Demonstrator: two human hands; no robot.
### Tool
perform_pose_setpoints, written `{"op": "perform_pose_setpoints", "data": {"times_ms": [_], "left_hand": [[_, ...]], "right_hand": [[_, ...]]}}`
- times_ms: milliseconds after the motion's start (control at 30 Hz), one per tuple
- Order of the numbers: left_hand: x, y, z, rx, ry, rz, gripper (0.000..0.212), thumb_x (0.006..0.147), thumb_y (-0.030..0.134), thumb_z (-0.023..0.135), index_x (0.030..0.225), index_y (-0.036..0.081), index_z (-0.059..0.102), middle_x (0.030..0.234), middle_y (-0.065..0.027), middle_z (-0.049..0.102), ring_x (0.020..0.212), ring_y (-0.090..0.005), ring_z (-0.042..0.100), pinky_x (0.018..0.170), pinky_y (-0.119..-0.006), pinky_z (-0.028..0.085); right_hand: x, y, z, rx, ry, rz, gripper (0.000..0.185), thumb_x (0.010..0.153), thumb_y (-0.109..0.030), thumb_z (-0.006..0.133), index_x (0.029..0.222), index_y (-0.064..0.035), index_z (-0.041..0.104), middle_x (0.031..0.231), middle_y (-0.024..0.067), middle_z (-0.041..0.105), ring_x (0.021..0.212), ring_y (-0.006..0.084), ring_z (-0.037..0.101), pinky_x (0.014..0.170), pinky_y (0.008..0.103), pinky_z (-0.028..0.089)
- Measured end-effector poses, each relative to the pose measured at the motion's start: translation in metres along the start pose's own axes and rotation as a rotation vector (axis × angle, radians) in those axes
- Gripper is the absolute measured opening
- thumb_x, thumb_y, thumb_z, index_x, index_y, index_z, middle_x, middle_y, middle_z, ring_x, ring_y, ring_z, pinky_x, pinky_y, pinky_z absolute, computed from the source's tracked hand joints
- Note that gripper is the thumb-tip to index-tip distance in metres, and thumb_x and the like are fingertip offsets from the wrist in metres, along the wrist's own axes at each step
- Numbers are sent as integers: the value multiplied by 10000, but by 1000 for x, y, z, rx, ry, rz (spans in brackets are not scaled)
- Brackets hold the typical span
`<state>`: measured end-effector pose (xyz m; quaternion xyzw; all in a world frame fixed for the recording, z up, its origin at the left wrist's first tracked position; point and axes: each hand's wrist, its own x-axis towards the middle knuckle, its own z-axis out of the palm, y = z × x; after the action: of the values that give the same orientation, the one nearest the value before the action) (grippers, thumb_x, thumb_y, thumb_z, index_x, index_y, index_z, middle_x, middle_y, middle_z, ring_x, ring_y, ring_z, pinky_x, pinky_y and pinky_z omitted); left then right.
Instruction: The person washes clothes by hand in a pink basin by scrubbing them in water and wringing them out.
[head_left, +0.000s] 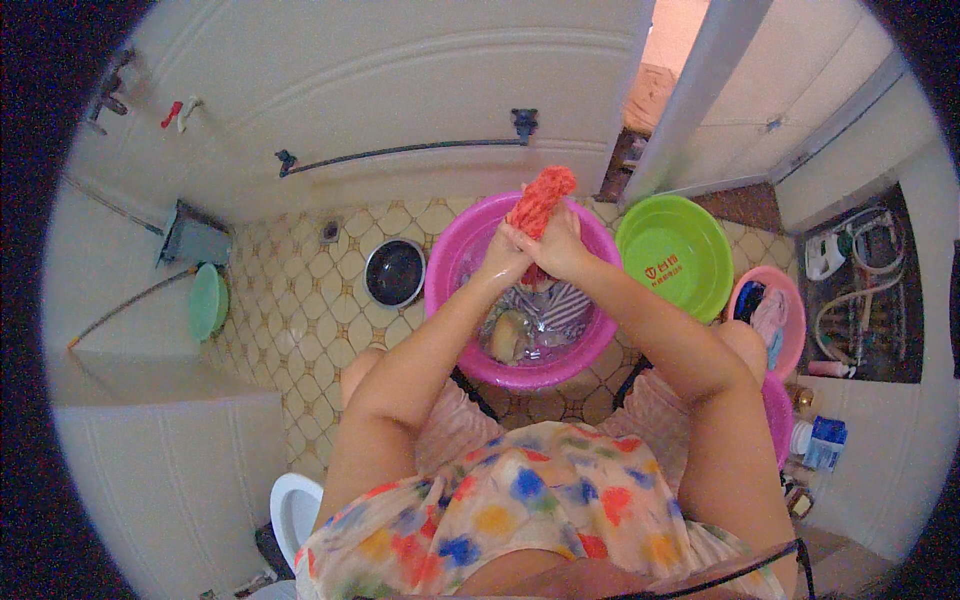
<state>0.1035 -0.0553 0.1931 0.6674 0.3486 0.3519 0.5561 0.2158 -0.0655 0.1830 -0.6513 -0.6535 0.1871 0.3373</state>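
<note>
Both my hands grip a bunched red wet cloth (543, 202) above the pink plastic basin (541, 377). My left hand (510, 246) is wrapped round its lower part, wet at the wrist. Pressed against it, my right hand (559, 238) covers the cloth's other side. A darker red piece shows just below my hands; whether it belongs to the same cloth I cannot tell. In the basin's water lie a striped garment (566, 311) and a pale yellow item (508, 337), partly under water.
A green basin (637, 247) with printed writing stands right of the pink one. Beyond it, a salmon-pink tub (793, 345) holds clothes. A dark round bowl (395, 273) sits left on the patterned tile floor (300, 300). A wall pipe (405, 154) runs ahead.
</note>
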Motion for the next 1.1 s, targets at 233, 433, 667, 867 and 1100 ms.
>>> {"op": "perform_pose_setpoints", "data": {"times_ms": [233,433,667,867,1100], "left_hand": [[-5,10,-21,-322,198,-200,353,730,108,583,1056,28,473,881,-40,530,830,-135,523,722,-284,437],[0,45,-51,-841,146,-251,99,780,95,517,824,67,434,673,-33,474,626,-160,498,703,-346,463],[8,54,-59,-1119,-59,-110,127,751,171,538,782,104,435,606,33,417,557,-92,455,691,-329,452],[22,36,-71,-1291,-39,-151,80,775,160,493,780,114,428,625,36,420,565,-87,440,681,-308,432],[23,31,-68,-1192,15,-206,82,787,172,505,790,120,442,619,39,421,543,-82,444,634,-298,436]], "right_hand": [[10,-36,-63,762,-456,93,784,677,-226,682,1290,3,250,1304,182,302,1204,273,314,992,359,240],[34,-3,-33,1181,-630,213,552,878,-458,332,1210,-25,410,1202,127,463,1133,239,413,976,369,267],[30,-26,1,1294,-713,427,682,804,-604,323,1177,-43,433,1127,150,508,1039,278,485,897,427,362],[16,-34,-5,1651,-1102,616,780,716,-683,339,1155,-43,412,1031,184,543,868,329,565,756,451,466],[18,-5,3,1512,-1280,361,522,760,-397,595,1124,-63,428,922,105,535,790,213,550,718,384,475]]}}
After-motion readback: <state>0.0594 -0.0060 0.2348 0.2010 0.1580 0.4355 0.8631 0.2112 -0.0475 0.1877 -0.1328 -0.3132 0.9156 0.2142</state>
